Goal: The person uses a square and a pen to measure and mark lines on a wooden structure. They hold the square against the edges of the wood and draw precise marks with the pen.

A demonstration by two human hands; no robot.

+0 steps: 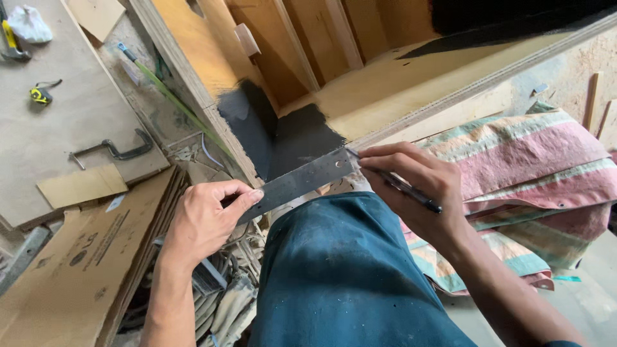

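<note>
Two hands work at a plywood box (411, 83). Left hand (205, 222) has its fingers clamped on the lower end of a metal ruler (299, 183), laid slanting across the box's black-painted corner (276, 132). Right hand (418, 189) has fingers pinched together on a dark pen (411, 191), tip at the ruler's upper end.

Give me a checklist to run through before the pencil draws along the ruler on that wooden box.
1. Left hand pins the metal ruler: ok, thumb and fingers pinch its lower end.
2. Right hand grips the pencil: ok.
3. Pencil tip at the ruler's upper end: ok, it meets the corner.
4. Ruler lies flat on the black painted patch of the wooden box: cannot tell.
5. Existing mark to follow: cannot tell.
</note>
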